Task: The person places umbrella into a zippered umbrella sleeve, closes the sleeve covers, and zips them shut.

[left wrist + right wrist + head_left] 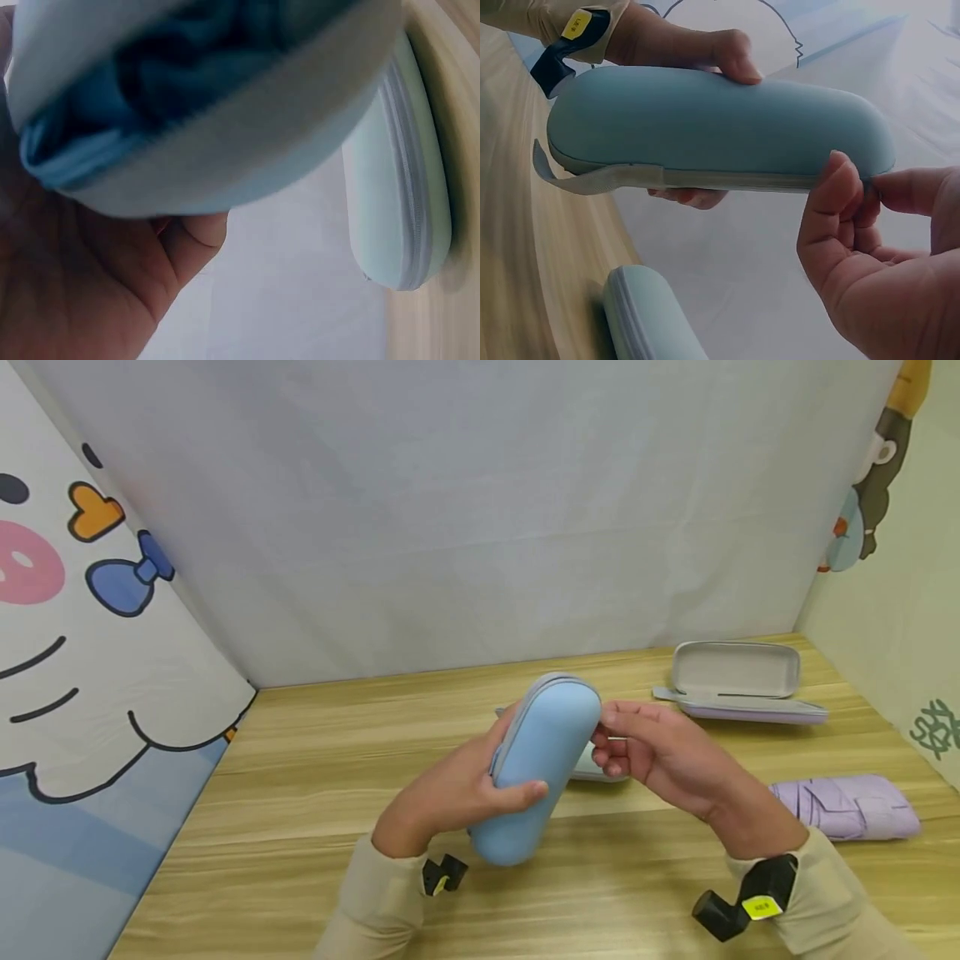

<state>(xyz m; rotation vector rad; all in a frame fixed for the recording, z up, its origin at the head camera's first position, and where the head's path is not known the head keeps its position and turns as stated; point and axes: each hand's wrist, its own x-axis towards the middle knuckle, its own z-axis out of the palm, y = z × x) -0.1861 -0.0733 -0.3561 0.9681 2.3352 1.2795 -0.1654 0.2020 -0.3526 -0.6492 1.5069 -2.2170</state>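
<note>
A light blue zip case [543, 752] is tilted up above the table in my left hand [453, 789], whose thumb lies across its front and fingers wrap behind. At the case's upper end my right hand [667, 756] pinches the edge by the zip; the zipper pull [868, 184] is mostly covered by the fingers. In the left wrist view the zip seam gapes and dark blue fabric [172, 82] shows inside. A grey strap [600, 180] hangs from the case's other end. Behind, a pale green zip case [382, 180] lies on the table, partly hidden in the head view.
An unzipped case [735, 670] with a grey lining lies spread at the back right. Nearer, a folded lavender umbrella-like bundle [855, 807] rests by my right forearm. Cloth walls [450, 527] bound the wooden table [300, 793] at the back and both sides.
</note>
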